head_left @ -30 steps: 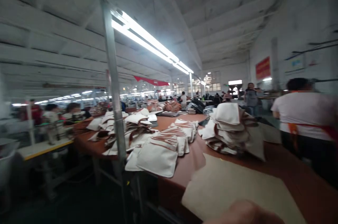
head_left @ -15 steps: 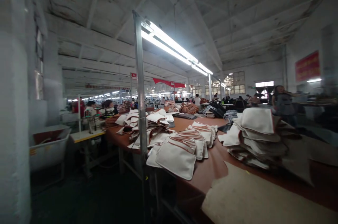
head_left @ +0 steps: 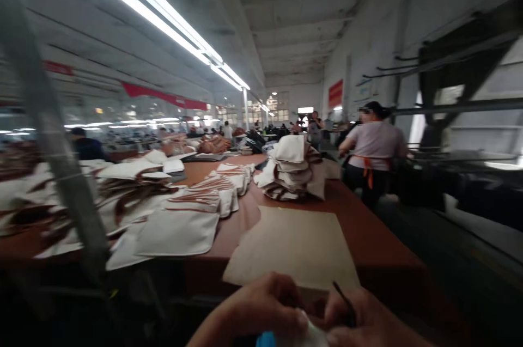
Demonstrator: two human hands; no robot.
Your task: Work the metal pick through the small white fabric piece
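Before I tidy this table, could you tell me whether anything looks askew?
The tall stack of white pieces leans unevenly, its layers splayed out. The piles on the left are strewn loosely. The tan sheet lies flat.

cream fabric pieces (head_left: 175,232) with brown trim lie on a reddish-brown table (head_left: 368,232); the flat sheet (head_left: 294,246) is tan, and the co-worker's apron strap (head_left: 369,164) orange.

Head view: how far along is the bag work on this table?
Looks done: a stack of cream bags on the brown table. In hand: left hand and right hand meet over a small white piece. Left: flat pieces; their stage is unclear.
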